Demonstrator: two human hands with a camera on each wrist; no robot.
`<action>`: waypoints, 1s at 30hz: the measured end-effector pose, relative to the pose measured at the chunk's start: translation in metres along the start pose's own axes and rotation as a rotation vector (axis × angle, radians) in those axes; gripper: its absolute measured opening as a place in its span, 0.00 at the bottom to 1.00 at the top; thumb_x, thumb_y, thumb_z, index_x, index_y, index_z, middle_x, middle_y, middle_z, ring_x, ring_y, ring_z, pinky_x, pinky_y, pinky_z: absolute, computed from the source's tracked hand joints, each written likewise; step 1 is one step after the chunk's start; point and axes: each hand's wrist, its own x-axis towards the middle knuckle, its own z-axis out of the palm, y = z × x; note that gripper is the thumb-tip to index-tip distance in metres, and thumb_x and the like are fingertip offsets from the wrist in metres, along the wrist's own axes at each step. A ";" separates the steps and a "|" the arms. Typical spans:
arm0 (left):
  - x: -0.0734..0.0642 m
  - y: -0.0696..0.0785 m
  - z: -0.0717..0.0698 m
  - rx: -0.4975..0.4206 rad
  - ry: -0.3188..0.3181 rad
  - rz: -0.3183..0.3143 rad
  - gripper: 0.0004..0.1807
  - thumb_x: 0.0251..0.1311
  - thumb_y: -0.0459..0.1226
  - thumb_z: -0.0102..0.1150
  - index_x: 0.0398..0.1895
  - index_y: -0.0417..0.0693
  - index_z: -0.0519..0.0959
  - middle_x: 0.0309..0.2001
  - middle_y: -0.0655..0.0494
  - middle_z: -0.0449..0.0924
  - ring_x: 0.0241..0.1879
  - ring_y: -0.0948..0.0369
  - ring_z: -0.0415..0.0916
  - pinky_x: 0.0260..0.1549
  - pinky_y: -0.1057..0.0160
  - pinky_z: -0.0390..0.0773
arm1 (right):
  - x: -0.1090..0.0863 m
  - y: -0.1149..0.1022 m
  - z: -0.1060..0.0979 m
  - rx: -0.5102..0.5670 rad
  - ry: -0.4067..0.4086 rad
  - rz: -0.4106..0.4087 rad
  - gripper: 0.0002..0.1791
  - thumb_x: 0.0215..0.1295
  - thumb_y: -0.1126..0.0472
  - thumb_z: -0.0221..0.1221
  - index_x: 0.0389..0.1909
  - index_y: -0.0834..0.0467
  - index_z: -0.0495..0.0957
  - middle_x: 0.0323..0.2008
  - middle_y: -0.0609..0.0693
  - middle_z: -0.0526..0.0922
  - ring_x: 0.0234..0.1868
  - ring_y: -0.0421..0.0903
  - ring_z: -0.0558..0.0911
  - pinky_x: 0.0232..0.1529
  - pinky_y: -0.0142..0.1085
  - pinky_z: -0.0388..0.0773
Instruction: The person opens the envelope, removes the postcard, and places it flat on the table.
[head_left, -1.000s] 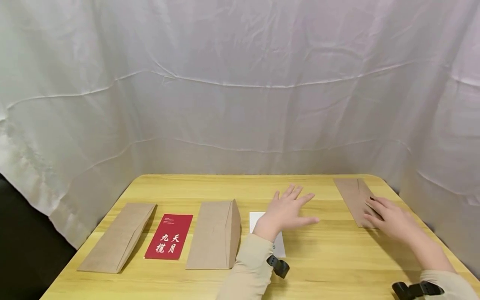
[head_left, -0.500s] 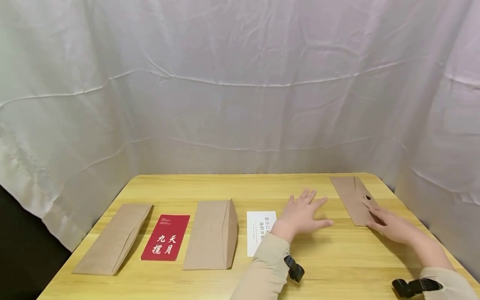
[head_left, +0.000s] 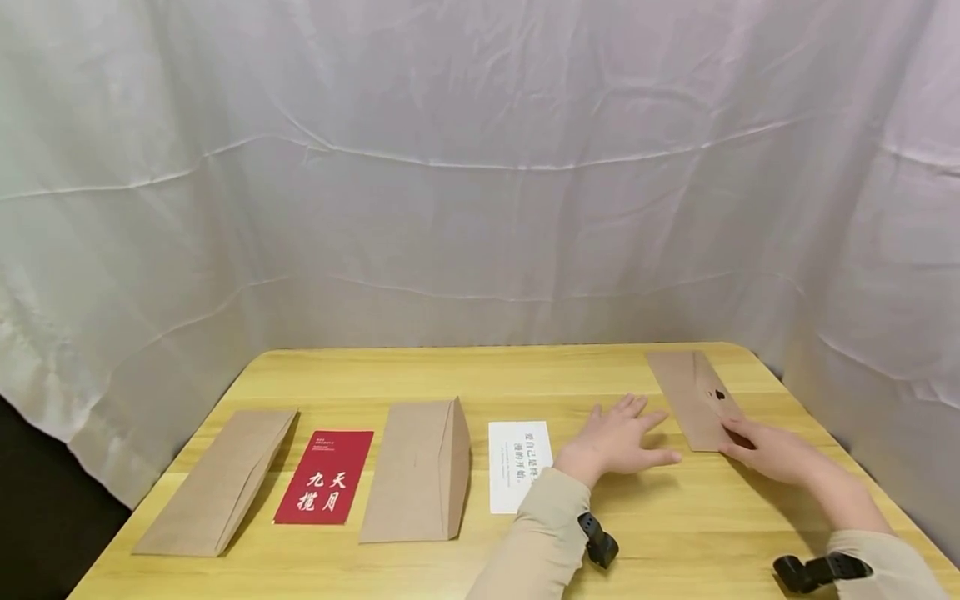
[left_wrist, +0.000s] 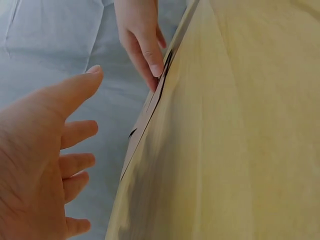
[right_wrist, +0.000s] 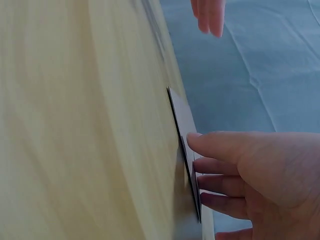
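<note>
Dressed in beige and black

From a distance, I see my left sleeve (head_left: 543,533), beige and softly creased, and a matching right sleeve (head_left: 896,575). Black and round-ended, my left wrist unit (head_left: 597,542) and right wrist unit (head_left: 836,569) sit beside bare left grip (head_left: 618,437) and right grip (head_left: 776,452).

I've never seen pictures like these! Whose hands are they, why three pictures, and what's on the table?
There's no robot, just a person's two bare hands. The wide picture comes from a camera on the person's head. The other two come from cameras worn on each wrist, so each shows one hand up close.

On the yellow wooden table, left to right, lie a brown paper envelope, a red rectangular card with white writing, a second brown envelope, a white rectangular card with dark writing and a third brown envelope.

The left hand holds nothing. The right hand touches the third envelope; I can't tell whether it's pinching it.
</note>
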 end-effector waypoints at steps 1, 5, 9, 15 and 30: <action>0.000 0.000 0.000 0.003 -0.005 -0.003 0.39 0.61 0.72 0.38 0.75 0.77 0.52 0.78 0.67 0.45 0.78 0.65 0.41 0.74 0.46 0.53 | 0.001 -0.003 0.000 -0.003 0.001 -0.001 0.36 0.68 0.45 0.57 0.64 0.71 0.69 0.59 0.76 0.72 0.57 0.75 0.73 0.51 0.65 0.71; -0.001 0.001 0.001 0.022 -0.035 -0.017 0.39 0.61 0.71 0.39 0.74 0.77 0.52 0.78 0.66 0.46 0.78 0.64 0.41 0.74 0.45 0.50 | 0.004 -0.015 -0.001 -0.015 0.011 -0.020 0.32 0.67 0.48 0.58 0.62 0.69 0.71 0.57 0.74 0.75 0.55 0.73 0.76 0.51 0.65 0.72; -0.002 0.002 0.001 0.051 -0.075 -0.015 0.39 0.60 0.71 0.42 0.74 0.77 0.53 0.78 0.66 0.46 0.78 0.64 0.40 0.75 0.45 0.49 | 0.006 -0.027 -0.001 -0.037 0.024 -0.046 0.29 0.66 0.51 0.60 0.61 0.67 0.74 0.55 0.73 0.77 0.53 0.72 0.78 0.51 0.64 0.73; -0.006 0.005 0.002 0.031 -0.163 -0.013 0.38 0.58 0.69 0.48 0.72 0.78 0.57 0.77 0.67 0.48 0.78 0.65 0.41 0.75 0.47 0.49 | 0.006 -0.045 -0.003 -0.047 0.017 -0.062 0.28 0.65 0.51 0.60 0.59 0.66 0.76 0.54 0.71 0.79 0.53 0.70 0.79 0.50 0.63 0.74; -0.012 0.011 0.002 0.058 -0.246 -0.039 0.37 0.57 0.67 0.52 0.71 0.74 0.62 0.76 0.69 0.52 0.77 0.68 0.46 0.74 0.54 0.53 | 0.006 -0.067 0.008 -0.084 0.033 -0.148 0.23 0.62 0.54 0.62 0.51 0.67 0.81 0.49 0.65 0.84 0.49 0.65 0.82 0.50 0.58 0.77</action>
